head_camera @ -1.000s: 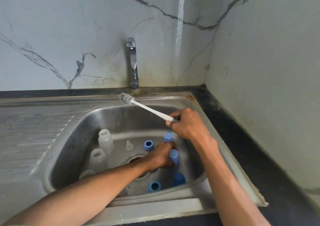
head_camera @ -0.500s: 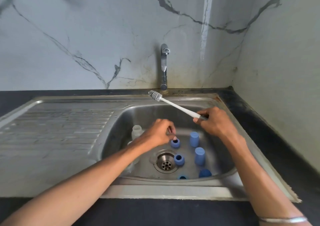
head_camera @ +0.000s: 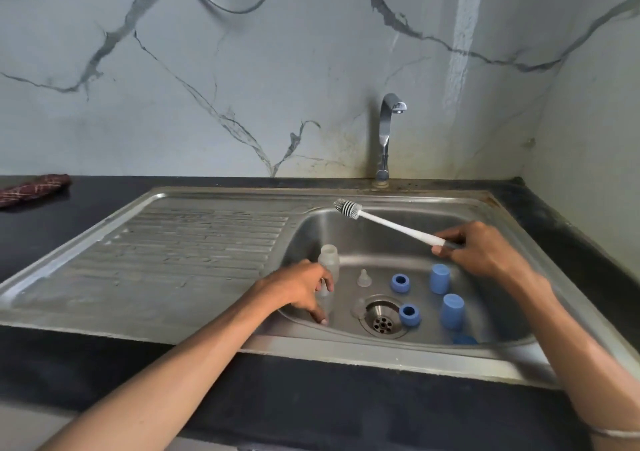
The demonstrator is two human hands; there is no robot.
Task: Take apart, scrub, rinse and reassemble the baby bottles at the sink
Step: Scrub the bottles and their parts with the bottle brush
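In the steel sink basin (head_camera: 349,232), my left hand (head_camera: 298,288) grips a clear baby bottle (head_camera: 325,300) at the basin's left side. A second clear bottle (head_camera: 329,256) stands just behind it. My right hand (head_camera: 485,253) holds the white handle of a bottle brush (head_camera: 384,220), its bristle head pointing left over the basin's back rim. A clear teat (head_camera: 363,277) stands near the drain (head_camera: 381,317). Two blue rings (head_camera: 400,282) (head_camera: 409,315) and blue caps (head_camera: 440,277) (head_camera: 452,310) stand on the basin floor to the right; another blue piece (head_camera: 464,339) shows at the front edge.
A tap (head_camera: 386,139) rises behind the basin, no water running. The ribbed drainboard (head_camera: 194,242) stretches to the left. A dark red cloth (head_camera: 33,187) lies on the black counter at far left. A marble wall closes the back and right.
My left hand left the blue ring area, moved left across the basin and took hold of a clear bottle. The camera view pulled back and left. My right hand still holds the brush.
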